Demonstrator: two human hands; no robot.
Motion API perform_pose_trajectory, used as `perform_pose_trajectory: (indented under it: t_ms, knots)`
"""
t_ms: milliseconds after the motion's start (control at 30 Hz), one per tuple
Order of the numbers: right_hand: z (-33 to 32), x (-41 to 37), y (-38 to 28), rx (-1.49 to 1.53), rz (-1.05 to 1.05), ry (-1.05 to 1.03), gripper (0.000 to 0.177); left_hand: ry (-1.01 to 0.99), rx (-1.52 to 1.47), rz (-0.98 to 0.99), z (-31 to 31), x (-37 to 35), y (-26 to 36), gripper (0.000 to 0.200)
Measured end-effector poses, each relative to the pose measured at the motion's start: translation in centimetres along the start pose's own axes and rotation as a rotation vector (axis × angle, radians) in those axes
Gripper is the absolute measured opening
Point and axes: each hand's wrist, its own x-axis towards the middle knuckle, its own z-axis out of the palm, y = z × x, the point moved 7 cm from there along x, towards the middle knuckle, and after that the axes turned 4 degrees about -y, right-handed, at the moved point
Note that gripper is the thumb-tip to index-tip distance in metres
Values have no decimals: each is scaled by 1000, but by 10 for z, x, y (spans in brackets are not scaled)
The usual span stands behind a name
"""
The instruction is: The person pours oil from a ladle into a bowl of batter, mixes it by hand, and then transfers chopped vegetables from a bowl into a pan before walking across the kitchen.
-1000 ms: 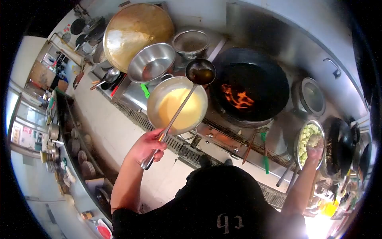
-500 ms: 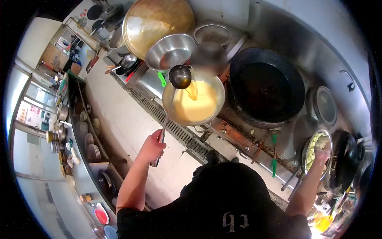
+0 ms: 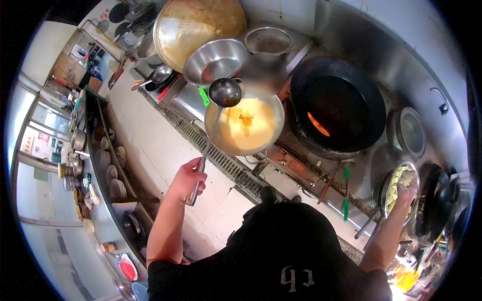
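My left hand (image 3: pixel 190 179) is closed around the long handle of a metal ladle (image 3: pixel 225 93). The ladle's bowl is over the far left rim of a steel basin (image 3: pixel 210 126) of pale yellow batter (image 3: pixel 247 136). Amber, oily-looking liquid (image 3: pixel 245 120) lies in a patch on the batter. On the far right, my right hand (image 3: pixel 404 189) reaches into a metal bowl (image 3: pixel 414 220) of pale cut chunks (image 3: pixel 396 181). A whitish lump shows at its fingertips; whether the fingers grip it, I cannot tell.
A large black wok (image 3: pixel 334 105) stands right of the basin, with an orange glow near its left side. Behind the basin are an empty-looking steel bowl (image 3: pixel 213 55) and a big brass-coloured lid (image 3: pixel 196 30). Green-handled tools (image 3: pixel 346 195) lie along the stove front. Shelves of plates (image 3: pixel 116 188) line the left.
The stream from the ladle has stopped, leaving an amber patch on the batter. My left hand and the ladle moved slightly left. An orange glow has appeared at the wok; my right hand stays put.
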Motion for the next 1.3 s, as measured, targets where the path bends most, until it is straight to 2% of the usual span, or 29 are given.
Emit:
perform_pose_trajectory:
  t_ms: [67, 133, 200, 233, 300, 333, 367, 400, 433, 467, 500, 533, 567, 600, 633, 700, 833, 900, 1000, 1033, 1100, 1133, 1200, 1300]
  knots:
    - [23, -1, 10, 8, 17, 10, 27, -101, -292, -42, 7, -2, 6, 57]
    - [24, -5, 9, 15, 32, 20, 27, -165, -363, -54, 16, -6, 17, 56]
    - [8, -13, -5, 26, -153, 237, 26, -231, -431, -64, 28, -4, 26, 56]
    - [11, -15, -3, 26, -158, 240, 26, -287, -443, -57, 38, -2, 30, 56]
    - [42, -14, 15, 5, -55, 55, 25, -348, -451, -50, 58, 3, 39, 56]
    - [65, -13, 30, 83, 43, 5, 22, -382, -401, -20, 72, 5, 45, 56]
    - [61, -17, 28, 81, 33, 6, 22, -419, -350, 13, 86, 7, 51, 55]
    - [44, -22, 19, 72, -89, 149, 20, -437, -208, 92, 97, 15, 51, 54]
    - [33, -31, 9, 63, -213, 293, 19, -451, -202, 96, 110, 19, 56, 54]
    - [22, -42, 1, 5, -257, 469, 18, -446, 81, 171, 124, 22, 65, 55]
    - [44, -41, 14, 47, -243, 472, 14, -436, 364, 247, 137, 25, 72, 57]
    - [40, -40, 12, 68, -213, 351, 11, -329, 687, 335, 145, 32, 74, 59]
    - [38, -40, 11, 88, -182, 229, 10, -342, 694, 343, 157, 35, 74, 59]
    - [39, -47, 11, 137, -318, 505, 13, -245, 898, 389, 163, 38, 77, 60]
    - [51, -44, 16, 120, -215, 334, 15, -140, 1099, 435, 168, 39, 82, 60]
    - [59, -50, 17, 78, -210, 268, 17, -177, 1137, 444, 179, 42, 85, 60]
    - [58, -63, 11, 40, -265, 211, 20, -95, 1285, 508, 187, 51, 81, 57]
    - [46, -75, 1, -54, -403, 483, 21, -71, 1317, 535, 189, 51, 82, 56]
    - [55, -78, 6, 10, -409, 560, 19, -38, 1359, 592, 192, 51, 83, 54]
    - [54, -80, 4, 10, -410, 560, 19, -38, 1367, 599, 193, 52, 83, 54]
    - [60, -76, 9, 141, -335, 428, 20, -36, 1375, 605, 194, 52, 84, 53]
    - [61, -76, 10, 141, -334, 427, 20, -45, 1369, 614, 195, 51, 85, 53]
    - [56, -80, 8, 146, -389, 562, 21, -53, 1363, 622, 196, 51, 86, 53]
    - [50, -82, 6, 118, -400, 521, 14, -42, 1349, 646, 197, 49, 88, 55]
